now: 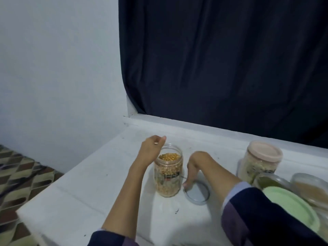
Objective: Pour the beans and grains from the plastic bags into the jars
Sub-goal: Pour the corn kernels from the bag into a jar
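Jar (168, 172): open, full of yellow beans, upright on table (88, 192). Clear, rigid, likely heavy, smooth; best held round mid-body.
Lid (197, 193): flat, just right of jar; right hand (192, 170) fingertips on rim.
Left hand (150, 150): at jar mouth, loosely curled, holding nothing seen.

We see the left hand (153, 146) w/ curled fingers over the open jar (168, 170) of yellow beans; right hand (192, 172) touches the grey lid (197, 193) at its 5 o'clock; pink-lidded jar (260, 161) at 3.
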Demonstrator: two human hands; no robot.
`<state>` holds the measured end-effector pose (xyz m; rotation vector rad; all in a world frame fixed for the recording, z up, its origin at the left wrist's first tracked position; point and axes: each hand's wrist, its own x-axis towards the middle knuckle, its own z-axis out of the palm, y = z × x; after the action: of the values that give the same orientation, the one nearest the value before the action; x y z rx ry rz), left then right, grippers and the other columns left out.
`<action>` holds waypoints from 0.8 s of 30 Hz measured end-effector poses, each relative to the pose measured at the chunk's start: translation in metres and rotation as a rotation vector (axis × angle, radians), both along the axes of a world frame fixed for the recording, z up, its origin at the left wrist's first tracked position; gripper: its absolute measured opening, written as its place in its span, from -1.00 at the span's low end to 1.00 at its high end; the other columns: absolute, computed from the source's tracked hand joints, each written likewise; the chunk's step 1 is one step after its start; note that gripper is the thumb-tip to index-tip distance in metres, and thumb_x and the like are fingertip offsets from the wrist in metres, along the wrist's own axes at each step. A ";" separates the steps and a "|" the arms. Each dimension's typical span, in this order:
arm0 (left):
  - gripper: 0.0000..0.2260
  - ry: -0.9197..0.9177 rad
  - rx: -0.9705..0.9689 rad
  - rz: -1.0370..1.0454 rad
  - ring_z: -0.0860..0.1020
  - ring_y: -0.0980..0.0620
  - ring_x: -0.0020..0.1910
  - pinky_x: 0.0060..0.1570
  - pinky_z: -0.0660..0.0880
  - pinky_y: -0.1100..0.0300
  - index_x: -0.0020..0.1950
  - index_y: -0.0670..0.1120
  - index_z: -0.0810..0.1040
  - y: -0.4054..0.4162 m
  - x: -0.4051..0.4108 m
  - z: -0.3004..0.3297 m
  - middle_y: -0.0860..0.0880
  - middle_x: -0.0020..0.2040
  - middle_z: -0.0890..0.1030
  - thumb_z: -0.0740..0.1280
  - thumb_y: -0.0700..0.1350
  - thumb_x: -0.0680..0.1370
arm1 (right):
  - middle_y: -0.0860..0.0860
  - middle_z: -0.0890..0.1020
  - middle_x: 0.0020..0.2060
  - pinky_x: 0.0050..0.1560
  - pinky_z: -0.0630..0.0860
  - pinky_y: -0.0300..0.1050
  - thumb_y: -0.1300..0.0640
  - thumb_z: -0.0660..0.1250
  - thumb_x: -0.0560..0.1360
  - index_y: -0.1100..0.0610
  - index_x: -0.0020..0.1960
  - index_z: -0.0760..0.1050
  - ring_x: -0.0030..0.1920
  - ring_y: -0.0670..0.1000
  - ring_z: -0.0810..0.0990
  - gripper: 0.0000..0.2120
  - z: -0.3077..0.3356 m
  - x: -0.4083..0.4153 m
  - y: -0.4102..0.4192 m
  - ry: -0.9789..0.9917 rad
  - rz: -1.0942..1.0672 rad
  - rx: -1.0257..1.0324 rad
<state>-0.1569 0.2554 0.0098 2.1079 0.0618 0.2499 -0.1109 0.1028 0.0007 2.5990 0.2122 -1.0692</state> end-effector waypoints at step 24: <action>-0.31 -0.120 -0.755 -0.064 0.61 -0.19 0.04 0.08 0.54 -0.17 0.10 -0.15 0.57 -0.011 0.012 -0.056 -0.19 0.04 0.63 0.13 0.44 0.44 | 0.01 0.57 0.18 -0.10 0.53 -0.14 0.08 0.49 0.08 0.05 0.00 0.46 0.12 0.06 0.57 -0.49 -0.042 -0.052 0.025 -0.429 -0.662 2.246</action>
<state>-0.1453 0.2440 -0.0463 1.3394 0.0125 0.2628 -0.1634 0.1279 -0.0409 4.9909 0.8358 0.3261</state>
